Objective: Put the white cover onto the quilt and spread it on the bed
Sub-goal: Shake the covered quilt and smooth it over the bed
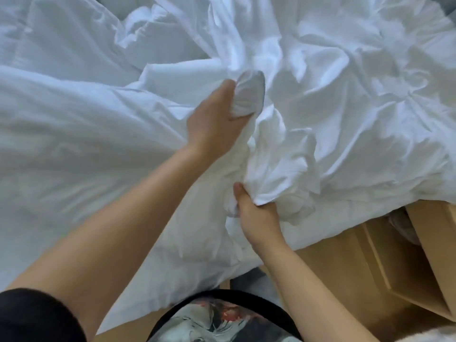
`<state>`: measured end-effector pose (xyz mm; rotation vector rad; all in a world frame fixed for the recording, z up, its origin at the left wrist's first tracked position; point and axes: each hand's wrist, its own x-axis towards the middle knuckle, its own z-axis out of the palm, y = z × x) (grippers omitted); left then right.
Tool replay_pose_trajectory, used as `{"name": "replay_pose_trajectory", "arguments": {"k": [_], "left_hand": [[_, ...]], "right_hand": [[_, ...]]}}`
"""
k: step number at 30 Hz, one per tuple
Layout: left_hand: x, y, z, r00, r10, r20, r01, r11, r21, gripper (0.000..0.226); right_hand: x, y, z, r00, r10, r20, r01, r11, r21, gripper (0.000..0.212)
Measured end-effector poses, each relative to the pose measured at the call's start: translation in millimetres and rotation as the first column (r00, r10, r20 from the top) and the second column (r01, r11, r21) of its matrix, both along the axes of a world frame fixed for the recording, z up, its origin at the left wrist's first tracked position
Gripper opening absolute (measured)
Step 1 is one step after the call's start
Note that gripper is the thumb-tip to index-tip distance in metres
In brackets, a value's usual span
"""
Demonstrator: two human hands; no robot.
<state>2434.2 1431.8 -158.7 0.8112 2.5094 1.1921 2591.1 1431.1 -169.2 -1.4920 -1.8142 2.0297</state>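
A crumpled white cover (345,99) lies over most of the bed, bunched in deep folds on the right. The quilt (74,149), also white and smoother, fills the left side and hangs over the near edge. My left hand (217,119) reaches forward at the middle and grips a rounded wad of white fabric, its fingers partly wrapped inside the cloth. My right hand (256,215) is lower, near the bed's edge, clenched on a gathered bunch of the cover's edge. Where cover ends and quilt begins between my hands I cannot tell.
A light wooden bed frame (345,280) with a boxy ledge runs along the lower right, under the hanging bedding. My patterned shirt (217,322) and a dark sleeve (37,317) fill the bottom edge. A pillow-like bulge (153,30) sits at the far top.
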Motion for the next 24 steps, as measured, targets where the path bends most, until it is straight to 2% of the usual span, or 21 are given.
{"name": "replay_pose_trajectory", "arguments": {"k": [2, 4, 6, 9, 14, 16, 18, 19, 20, 21, 23, 24], "left_hand": [[14.4, -11.1, -23.6, 0.999, -0.037, -0.017, 0.034, 0.992, -0.124, 0.036], [26.7, -21.3, -39.5, 0.986, -0.165, -0.034, 0.159, 0.977, -0.144, 0.046], [40.7, -29.5, -49.3, 0.952, -0.304, 0.045, 0.307, 0.949, -0.068, 0.055], [46.0, -36.7, -60.5, 0.918, -0.355, 0.175, 0.351, 0.935, 0.056, 0.045], [43.7, -36.3, -68.3, 0.9, -0.424, -0.1, 0.428, 0.904, 0.025, 0.033], [48.2, -36.2, -70.4, 0.881, -0.454, -0.132, 0.461, 0.887, 0.028, 0.025], [53.7, -35.5, -72.8, 0.869, -0.483, -0.105, 0.49, 0.869, 0.059, 0.024], [57.0, -35.0, -71.2, 0.872, -0.489, -0.015, 0.488, 0.868, 0.096, 0.026], [60.1, -36.0, -67.1, 0.869, -0.475, 0.142, 0.456, 0.878, 0.143, 0.025], [62.9, -37.8, -60.7, 0.835, -0.452, 0.315, 0.419, 0.892, 0.169, 0.022], [66.1, -43.5, -55.0, 0.684, -0.393, 0.615, 0.321, 0.919, 0.23, 0.023], [65.1, -47.6, -56.6, 0.547, -0.384, 0.744, 0.25, 0.923, 0.293, 0.027]], "right_hand": [[-6.4, 9.3, 1.4, 0.993, -0.099, -0.07, 0.104, 0.991, 0.078, 0.012], [-10.4, 19.1, 0.3, 0.982, -0.102, -0.156, 0.125, 0.981, 0.148, 0.024], [-14.1, 26.4, -4.5, 0.981, -0.051, -0.189, 0.089, 0.975, 0.203, 0.022], [-14.4, 28.2, -12.4, 0.987, 0.003, -0.162, 0.037, 0.97, 0.239, 0.028], [-6.8, 32.5, -8.3, 0.988, 0.015, -0.156, 0.03, 0.958, 0.284, 0.02], [-7.2, 36.7, -3.6, 0.995, 0.043, -0.085, -0.014, 0.947, 0.322, 0.011], [-11.2, 39.4, 0.9, 0.99, 0.141, 0.024, -0.138, 0.896, 0.422, 0.01], [-12.1, 39.8, 2.9, 0.972, 0.212, 0.103, -0.235, 0.856, 0.461, 0.008], [-14.8, 39.6, 7.3, 0.937, 0.281, 0.206, -0.347, 0.812, 0.469, 0.005], [-16.4, 39.9, 10.9, 0.884, 0.337, 0.323, -0.458, 0.764, 0.456, 0.023], [-17.8, 41.4, 16.1, 0.794, 0.399, 0.458, -0.576, 0.735, 0.358, 0.05], [-18.8, 42.6, 19.3, 0.774, 0.42, 0.474, -0.594, 0.741, 0.314, 0.056]]}}
